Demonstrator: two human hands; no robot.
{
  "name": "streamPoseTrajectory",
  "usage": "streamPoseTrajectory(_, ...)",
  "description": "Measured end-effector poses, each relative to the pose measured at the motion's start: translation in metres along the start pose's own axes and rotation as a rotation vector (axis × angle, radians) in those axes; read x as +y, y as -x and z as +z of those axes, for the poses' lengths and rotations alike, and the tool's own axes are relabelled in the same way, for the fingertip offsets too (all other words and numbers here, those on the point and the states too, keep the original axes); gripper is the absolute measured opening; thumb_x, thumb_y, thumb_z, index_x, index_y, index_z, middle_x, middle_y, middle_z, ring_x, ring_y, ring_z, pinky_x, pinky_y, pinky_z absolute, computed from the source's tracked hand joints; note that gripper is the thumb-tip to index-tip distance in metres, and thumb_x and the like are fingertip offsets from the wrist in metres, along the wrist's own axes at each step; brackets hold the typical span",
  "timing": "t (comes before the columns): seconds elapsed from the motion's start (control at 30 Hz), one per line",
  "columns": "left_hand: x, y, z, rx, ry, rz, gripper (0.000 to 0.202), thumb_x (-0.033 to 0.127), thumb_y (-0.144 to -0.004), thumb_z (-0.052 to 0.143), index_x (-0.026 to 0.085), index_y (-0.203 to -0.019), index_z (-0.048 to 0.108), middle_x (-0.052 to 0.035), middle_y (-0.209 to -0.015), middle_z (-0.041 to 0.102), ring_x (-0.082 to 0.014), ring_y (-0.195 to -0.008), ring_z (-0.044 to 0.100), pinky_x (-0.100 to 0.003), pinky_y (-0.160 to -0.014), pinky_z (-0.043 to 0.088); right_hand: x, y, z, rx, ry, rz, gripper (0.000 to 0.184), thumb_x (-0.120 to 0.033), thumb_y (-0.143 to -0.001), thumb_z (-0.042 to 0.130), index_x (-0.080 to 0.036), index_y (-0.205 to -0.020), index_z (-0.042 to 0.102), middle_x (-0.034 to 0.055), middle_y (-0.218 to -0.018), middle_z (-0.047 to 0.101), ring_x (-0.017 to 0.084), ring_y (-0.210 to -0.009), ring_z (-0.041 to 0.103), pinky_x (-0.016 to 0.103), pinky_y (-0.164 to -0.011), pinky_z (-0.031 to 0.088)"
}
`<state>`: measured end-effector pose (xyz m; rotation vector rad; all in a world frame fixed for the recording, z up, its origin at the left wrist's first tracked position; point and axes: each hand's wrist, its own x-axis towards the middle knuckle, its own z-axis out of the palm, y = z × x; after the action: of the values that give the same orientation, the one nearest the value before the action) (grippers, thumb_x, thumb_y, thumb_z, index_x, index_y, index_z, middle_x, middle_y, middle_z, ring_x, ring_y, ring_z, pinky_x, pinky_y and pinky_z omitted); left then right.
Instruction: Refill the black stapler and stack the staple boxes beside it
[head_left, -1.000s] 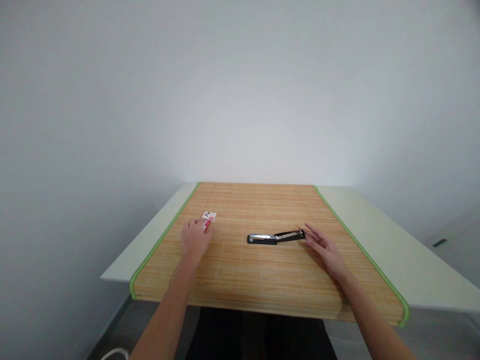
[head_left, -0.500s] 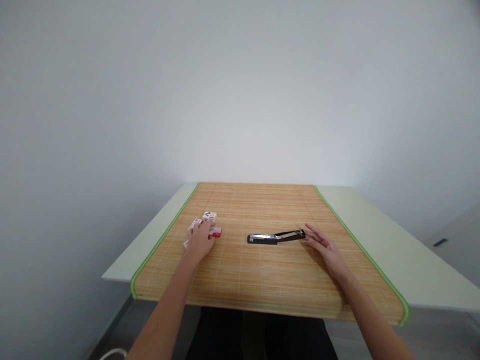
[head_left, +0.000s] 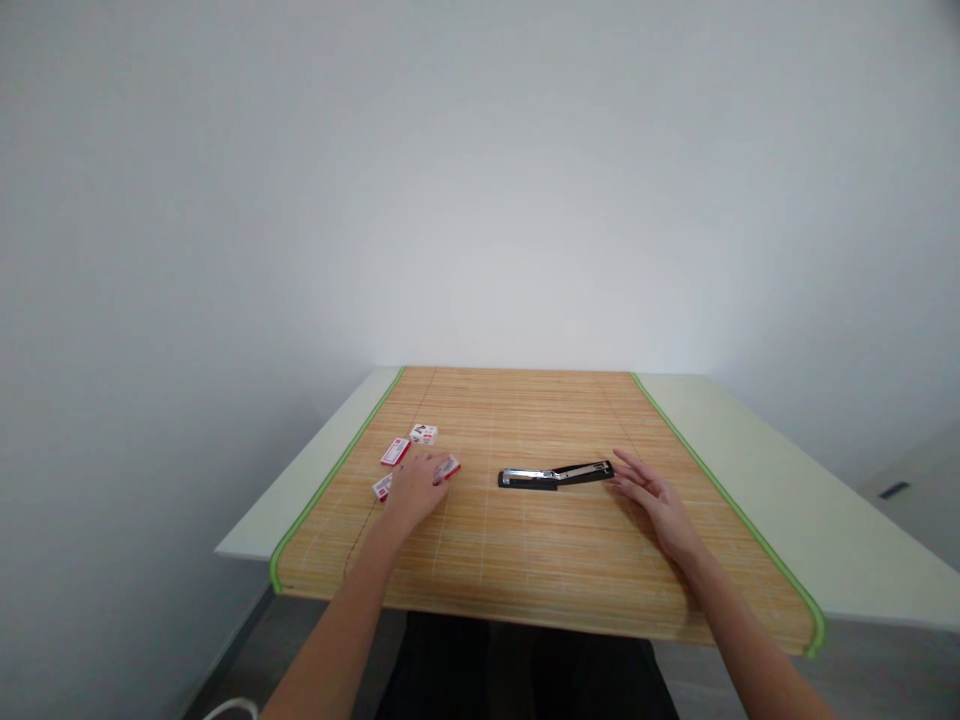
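Observation:
An opened black stapler lies on the bamboo mat, its metal magazine exposed. My right hand rests at the stapler's right end, fingers apart and holding nothing. On the left, my left hand is closed on a small red-and-white staple box, whose right end sticks out past the fingers. Beside that hand lie two similar flat boxes, one red-and-white box and another partly covered box. Just behind them sits a white box with dark print.
The bamboo mat with green edging covers the middle of a white table. A pale wall rises behind the table. At the lower left, a white cable shows near the floor.
My left hand has moved slightly right and nearer, turning the staple box with it. The flat boxes behind it are more exposed. My right hand and the stapler look the same.

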<state>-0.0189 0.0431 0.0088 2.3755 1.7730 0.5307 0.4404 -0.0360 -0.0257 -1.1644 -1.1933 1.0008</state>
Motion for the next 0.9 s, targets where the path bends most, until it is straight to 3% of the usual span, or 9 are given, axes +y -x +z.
streamPoseTrajectory(0.07,-0.002,-0.001,-0.001,-0.009,0.026,0.054,0.049,0.022,-0.083,0.065,0.026,-0.131,0.066,-0.0099,-0.128,0.066,-0.0292,-0.120,0.057,-0.042,-0.106,0.041,0.000,-0.001,0.001,-0.001,-0.001,0.003,0.065,-0.053,-0.085,0.073,-0.037,-0.145,0.054,0.0057,-0.135,0.069,0.026,-0.119,0.067,0.050,-0.114,0.046)
streamPoseTrajectory(0.2,-0.003,0.007,-0.006,0.027,0.131,0.064,0.046,0.021,-0.084,0.065,0.023,-0.129,0.067,-0.0095,-0.126,0.067,-0.0276,-0.118,0.059,-0.041,-0.106,0.042,-0.007,0.001,0.003,0.040,0.029,-0.034,0.060,-0.052,-0.088,0.069,-0.036,-0.144,0.054,0.0067,-0.136,0.068,0.028,-0.120,0.066,0.052,-0.110,0.048)
streamPoseTrajectory(0.37,0.013,0.038,-0.016,-0.066,0.276,0.206,0.046,0.018,-0.086,0.062,0.030,-0.129,0.068,-0.0051,-0.128,0.068,-0.0241,-0.118,0.061,-0.038,-0.106,0.045,-0.021,0.031,-0.010,0.455,0.275,-0.302,0.040,-0.047,-0.095,0.056,-0.028,-0.130,0.065,0.0096,-0.116,0.073,0.030,-0.110,0.067,0.055,-0.105,0.049)
streamPoseTrajectory(0.4,0.019,0.044,-0.016,-0.094,0.311,0.239,0.045,0.019,-0.086,0.062,0.031,-0.130,0.068,-0.0040,-0.128,0.068,-0.0238,-0.118,0.061,-0.038,-0.106,0.045,-0.024,0.039,-0.010,0.481,0.333,-0.326,0.037,-0.046,-0.096,0.054,-0.028,-0.126,0.066,0.0101,-0.110,0.073,0.030,-0.103,0.068,0.055,-0.101,0.052)
streamPoseTrajectory(0.47,0.037,0.054,-0.012,-0.143,0.382,0.287,0.044,0.023,-0.087,0.064,0.034,-0.130,0.068,-0.0029,-0.127,0.069,-0.0243,-0.118,0.061,-0.038,-0.104,0.046,-0.029,0.054,-0.001,0.369,0.475,-0.356,0.030,-0.044,-0.096,0.054,-0.028,-0.115,0.070,0.0104,-0.100,0.073,0.031,-0.095,0.068,0.053,-0.092,0.055)
streamPoseTrajectory(0.6,0.075,0.057,0.004,-0.180,0.499,0.343,0.046,0.032,-0.087,0.071,0.035,-0.133,0.066,-0.0019,-0.131,0.068,-0.0253,-0.123,0.057,-0.041,-0.109,0.043,-0.040,0.063,0.046,-0.133,0.691,-0.473,0.019,-0.038,-0.096,0.056,-0.032,-0.099,0.074,0.0100,-0.097,0.074,0.032,-0.096,0.067,0.051,-0.082,0.058)
streamPoseTrajectory(0.73,0.091,0.049,0.013,-0.125,0.509,0.298,0.056,0.040,-0.079,0.081,0.034,-0.132,0.066,-0.0045,-0.132,0.064,-0.0271,-0.123,0.055,-0.042,-0.109,0.042,-0.046,0.052,0.077,-0.383,0.769,-0.518,0.033,-0.036,-0.096,0.058,-0.036,-0.128,0.069,0.0055,-0.126,0.071,0.031,-0.118,0.064,0.052,-0.101,0.055)
streamPoseTrajectory(0.9,0.086,0.044,0.016,-0.132,0.469,0.282,0.039,0.046,-0.078,0.081,0.031,-0.113,0.074,-0.0043,-0.121,0.064,-0.0267,-0.114,0.058,-0.040,-0.103,0.044,-0.052,0.050,0.066,-0.568,0.835,-0.451,0.055,-0.038,-0.097,0.059,-0.039,-0.151,0.048,0.0012,-0.153,0.054,0.029,-0.142,0.049,0.051,-0.120,0.042)
